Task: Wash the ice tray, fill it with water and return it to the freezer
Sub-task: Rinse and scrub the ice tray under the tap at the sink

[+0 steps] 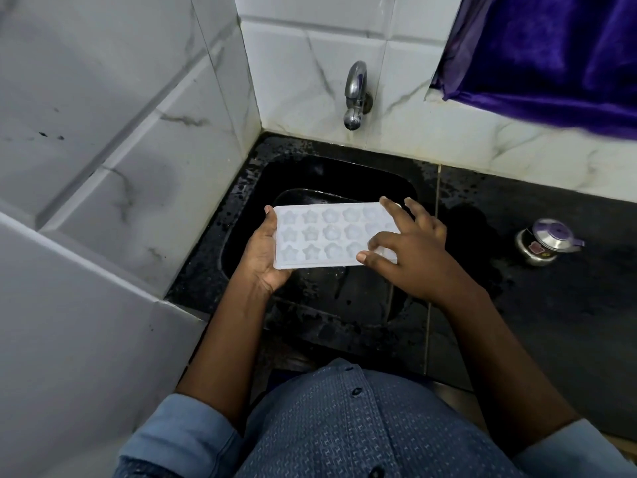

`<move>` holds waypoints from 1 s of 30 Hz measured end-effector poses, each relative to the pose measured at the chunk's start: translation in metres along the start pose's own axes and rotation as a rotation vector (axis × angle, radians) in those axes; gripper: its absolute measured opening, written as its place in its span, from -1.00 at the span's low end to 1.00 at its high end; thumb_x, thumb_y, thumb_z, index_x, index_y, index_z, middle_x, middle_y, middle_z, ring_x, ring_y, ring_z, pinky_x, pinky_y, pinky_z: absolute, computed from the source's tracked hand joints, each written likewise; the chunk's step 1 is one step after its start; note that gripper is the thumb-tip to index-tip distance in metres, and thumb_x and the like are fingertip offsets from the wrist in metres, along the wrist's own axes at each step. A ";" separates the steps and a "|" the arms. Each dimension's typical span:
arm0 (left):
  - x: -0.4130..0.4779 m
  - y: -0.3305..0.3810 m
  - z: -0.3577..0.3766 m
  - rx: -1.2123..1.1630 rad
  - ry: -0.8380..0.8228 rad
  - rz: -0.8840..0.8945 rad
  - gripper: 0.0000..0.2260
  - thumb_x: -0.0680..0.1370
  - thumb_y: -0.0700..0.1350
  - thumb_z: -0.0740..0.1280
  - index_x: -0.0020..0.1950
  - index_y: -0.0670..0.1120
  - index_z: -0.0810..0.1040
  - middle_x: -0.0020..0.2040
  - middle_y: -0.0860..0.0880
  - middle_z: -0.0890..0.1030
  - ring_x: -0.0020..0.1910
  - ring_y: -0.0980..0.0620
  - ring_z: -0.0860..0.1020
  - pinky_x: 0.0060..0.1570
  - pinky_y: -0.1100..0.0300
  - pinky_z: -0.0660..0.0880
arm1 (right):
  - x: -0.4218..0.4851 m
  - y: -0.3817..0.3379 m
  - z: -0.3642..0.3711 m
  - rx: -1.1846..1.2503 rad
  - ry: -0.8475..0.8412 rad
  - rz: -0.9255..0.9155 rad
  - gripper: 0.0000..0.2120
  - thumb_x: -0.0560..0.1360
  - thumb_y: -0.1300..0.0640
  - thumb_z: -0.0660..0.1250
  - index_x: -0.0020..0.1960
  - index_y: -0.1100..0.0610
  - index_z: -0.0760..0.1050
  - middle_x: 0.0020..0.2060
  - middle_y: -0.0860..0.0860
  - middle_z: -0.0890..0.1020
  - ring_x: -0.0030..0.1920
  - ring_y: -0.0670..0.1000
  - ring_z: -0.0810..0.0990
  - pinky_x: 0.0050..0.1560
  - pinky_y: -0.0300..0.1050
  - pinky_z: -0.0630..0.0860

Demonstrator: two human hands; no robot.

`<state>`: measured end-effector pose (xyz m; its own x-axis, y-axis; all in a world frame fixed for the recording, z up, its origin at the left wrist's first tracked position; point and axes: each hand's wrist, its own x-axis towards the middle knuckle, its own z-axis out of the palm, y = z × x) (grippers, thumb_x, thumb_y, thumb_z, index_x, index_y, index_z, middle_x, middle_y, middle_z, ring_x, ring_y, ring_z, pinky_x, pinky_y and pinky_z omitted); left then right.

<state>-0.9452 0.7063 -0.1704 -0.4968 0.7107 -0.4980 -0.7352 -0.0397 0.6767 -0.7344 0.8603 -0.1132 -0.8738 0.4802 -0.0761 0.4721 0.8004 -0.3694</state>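
While left hand (265,257) clamps ice tray (324,236), right hand (410,260) fingers (393,210) lie spread on it. Wet black counter (534,305); tap (356,94) at twelve o'clock.

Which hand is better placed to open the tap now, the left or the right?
The right hand, probably. Its fingers only rest on the ice tray, while the left hand grips its end and carries it. The tap is nearer to the right hand too.
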 end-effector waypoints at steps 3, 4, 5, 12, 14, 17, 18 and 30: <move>0.001 0.000 0.000 -0.009 -0.014 0.009 -0.35 0.70 0.35 0.04 0.34 -0.16 0.60 0.26 -0.23 0.70 0.17 -0.21 0.72 -0.02 -0.11 0.71 | -0.001 0.000 -0.001 -0.005 0.000 0.031 -0.55 0.62 -0.39 0.15 0.10 -0.16 0.70 0.70 -0.08 0.02 0.67 0.06 -0.19 0.53 0.11 -0.22; 0.001 0.001 0.000 -0.011 -0.019 0.013 -0.35 0.70 0.35 0.05 0.35 -0.16 0.60 0.27 -0.24 0.69 0.18 -0.21 0.71 0.00 -0.12 0.70 | 0.000 0.000 -0.002 0.008 -0.013 0.037 -0.54 0.62 -0.39 0.15 0.08 -0.15 0.71 0.70 -0.08 0.03 0.67 0.05 -0.19 0.53 0.09 -0.23; 0.001 0.001 -0.001 -0.009 -0.026 0.019 -0.34 0.70 0.35 0.05 0.37 -0.17 0.59 0.29 -0.24 0.68 0.20 -0.22 0.71 0.01 -0.13 0.70 | -0.001 0.000 -0.002 0.020 -0.030 0.035 -0.53 0.62 -0.40 0.15 0.06 -0.15 0.71 0.70 -0.08 0.04 0.67 0.04 -0.20 0.53 0.10 -0.23; 0.003 0.002 -0.001 0.004 -0.035 0.018 -0.33 0.70 0.35 0.04 0.40 -0.17 0.57 0.31 -0.24 0.67 0.23 -0.22 0.69 0.04 -0.14 0.69 | -0.001 -0.002 -0.001 -0.019 -0.020 0.045 -0.53 0.63 -0.39 0.12 0.14 -0.15 0.70 0.70 -0.06 0.06 0.67 0.07 -0.17 0.54 0.16 -0.20; 0.003 0.001 0.000 0.006 -0.034 0.016 -0.34 0.70 0.35 0.04 0.39 -0.16 0.58 0.31 -0.24 0.68 0.22 -0.22 0.70 0.03 -0.14 0.69 | -0.001 -0.002 -0.003 -0.008 -0.027 0.044 -0.52 0.62 -0.39 0.12 0.09 -0.15 0.71 0.70 -0.07 0.05 0.67 0.06 -0.18 0.54 0.12 -0.22; 0.003 0.001 -0.002 0.002 -0.028 0.011 -0.33 0.70 0.36 0.04 0.41 -0.16 0.57 0.32 -0.24 0.67 0.23 -0.22 0.69 0.05 -0.15 0.69 | -0.002 -0.002 -0.003 -0.008 -0.024 0.036 -0.53 0.61 -0.41 0.10 0.15 -0.19 0.68 0.70 -0.08 0.03 0.67 0.06 -0.19 0.53 0.12 -0.26; 0.004 0.001 -0.002 0.004 -0.026 0.012 -0.32 0.70 0.36 0.05 0.42 -0.17 0.56 0.33 -0.25 0.66 0.25 -0.23 0.68 0.07 -0.16 0.68 | -0.002 -0.002 -0.003 -0.014 -0.022 0.043 -0.53 0.62 -0.41 0.10 0.16 -0.20 0.67 0.70 -0.08 0.03 0.67 0.07 -0.19 0.53 0.14 -0.26; 0.005 0.004 -0.004 0.021 -0.016 0.020 -0.31 0.69 0.36 0.05 0.48 -0.18 0.52 0.35 -0.25 0.65 0.28 -0.24 0.66 0.09 -0.16 0.67 | 0.002 0.003 0.003 0.002 0.011 0.023 -0.43 0.56 -0.49 0.02 0.09 -0.20 0.68 0.69 -0.08 0.11 0.67 0.05 -0.14 0.54 0.14 -0.24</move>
<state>-0.9523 0.7067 -0.1726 -0.5032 0.7214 -0.4758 -0.7155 -0.0391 0.6975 -0.7350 0.8622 -0.1173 -0.8613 0.5026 -0.0749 0.4921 0.7884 -0.3692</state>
